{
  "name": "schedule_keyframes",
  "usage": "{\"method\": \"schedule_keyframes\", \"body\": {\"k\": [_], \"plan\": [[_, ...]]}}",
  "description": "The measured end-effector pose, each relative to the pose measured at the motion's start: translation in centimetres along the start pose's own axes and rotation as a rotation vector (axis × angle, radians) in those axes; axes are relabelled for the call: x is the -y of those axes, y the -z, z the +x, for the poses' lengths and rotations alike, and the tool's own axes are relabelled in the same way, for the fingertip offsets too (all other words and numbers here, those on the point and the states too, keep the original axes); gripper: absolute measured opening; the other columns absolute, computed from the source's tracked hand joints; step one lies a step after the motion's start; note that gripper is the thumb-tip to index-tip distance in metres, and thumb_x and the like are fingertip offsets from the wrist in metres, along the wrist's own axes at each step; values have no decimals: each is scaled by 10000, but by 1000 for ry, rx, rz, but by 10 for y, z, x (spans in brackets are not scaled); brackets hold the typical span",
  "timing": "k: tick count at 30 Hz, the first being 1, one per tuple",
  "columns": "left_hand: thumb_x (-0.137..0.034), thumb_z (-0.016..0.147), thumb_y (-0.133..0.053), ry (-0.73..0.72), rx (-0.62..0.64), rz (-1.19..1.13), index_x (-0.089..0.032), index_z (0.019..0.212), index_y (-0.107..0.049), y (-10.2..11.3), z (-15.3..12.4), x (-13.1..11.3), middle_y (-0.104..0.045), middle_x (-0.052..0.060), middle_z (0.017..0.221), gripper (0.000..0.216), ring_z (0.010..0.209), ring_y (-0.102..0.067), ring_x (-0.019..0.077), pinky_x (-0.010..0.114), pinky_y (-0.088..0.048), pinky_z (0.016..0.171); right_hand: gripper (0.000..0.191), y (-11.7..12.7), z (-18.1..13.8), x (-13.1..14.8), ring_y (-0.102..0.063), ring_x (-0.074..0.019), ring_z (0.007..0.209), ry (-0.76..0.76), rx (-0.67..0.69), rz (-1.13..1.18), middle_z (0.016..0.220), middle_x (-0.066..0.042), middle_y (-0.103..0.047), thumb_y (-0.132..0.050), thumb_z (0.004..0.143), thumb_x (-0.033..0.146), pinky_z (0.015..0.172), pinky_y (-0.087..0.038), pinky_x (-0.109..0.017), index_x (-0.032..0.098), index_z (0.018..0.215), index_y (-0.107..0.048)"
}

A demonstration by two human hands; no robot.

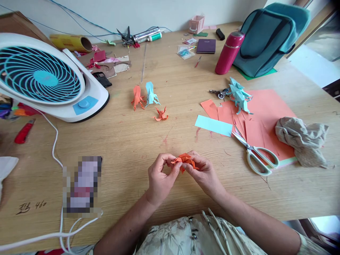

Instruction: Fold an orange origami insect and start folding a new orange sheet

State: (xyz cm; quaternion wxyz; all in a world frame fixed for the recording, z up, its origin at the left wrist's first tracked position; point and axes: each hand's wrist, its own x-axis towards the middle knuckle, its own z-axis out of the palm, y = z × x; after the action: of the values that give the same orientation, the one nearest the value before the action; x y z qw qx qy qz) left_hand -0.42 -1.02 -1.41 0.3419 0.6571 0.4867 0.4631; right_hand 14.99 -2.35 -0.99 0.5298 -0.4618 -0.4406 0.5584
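Observation:
Between both hands, just above the table's near edge, is a small orange origami figure [185, 158] with several pointed folds. My left hand [162, 175] pinches its left side with thumb and forefinger. On its right side my right hand [203, 173] does the same, both thumbs meeting at the front. Further back on the table stand an orange paper figure [137, 96], a light blue paper figure [150, 94] and a smaller orange one [160, 114]. Several light blue folded figures [239, 95] sit on orange paper sheets [271, 106] to the right.
White-handled scissors [255, 154] lie on the sheets beside a blue paper strip [213, 125] and a crumpled cloth [302, 140]. A pink bottle [229, 53] and teal bag [265, 39] stand at the back right. At left are a fan [87, 102] and a blurred phone [84, 186] with cables.

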Motion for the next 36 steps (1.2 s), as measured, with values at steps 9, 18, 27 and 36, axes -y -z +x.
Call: {"method": "schedule_keyframes", "body": {"k": [9,18,27,36], "plan": [[-220,874,-649,104,93,-71,-185,818,-634,2,7,-9,-658,15,774,69,727,-629,135,235,-532,685,298,0,0,-5,-543,-142,694,-205,-14,237,778,10,-647,-865,689,412,658,-455,-273,229,799,-658],[-261,853,-660,301,62,-295,-173,758,-603,2,14,-11,-626,-14,698,141,651,-584,105,202,-503,634,267,5,5,-8,-621,-138,772,-348,106,449,832,12,-709,-876,689,375,785,-484,-273,229,862,-735],[-304,823,-730,306,155,-291,-169,765,-600,0,11,-9,-608,-9,707,197,656,-549,107,209,-465,627,234,5,6,-12,-589,-129,713,-320,6,442,762,17,-688,-886,681,354,716,-459,-255,212,734,-708],[-297,853,-706,335,168,-316,-157,774,-624,3,13,-3,-644,-7,715,181,658,-580,98,190,-475,626,148,8,6,-11,-580,-122,734,-256,40,333,767,14,-701,-844,747,357,737,-444,-249,232,765,-767]]}}
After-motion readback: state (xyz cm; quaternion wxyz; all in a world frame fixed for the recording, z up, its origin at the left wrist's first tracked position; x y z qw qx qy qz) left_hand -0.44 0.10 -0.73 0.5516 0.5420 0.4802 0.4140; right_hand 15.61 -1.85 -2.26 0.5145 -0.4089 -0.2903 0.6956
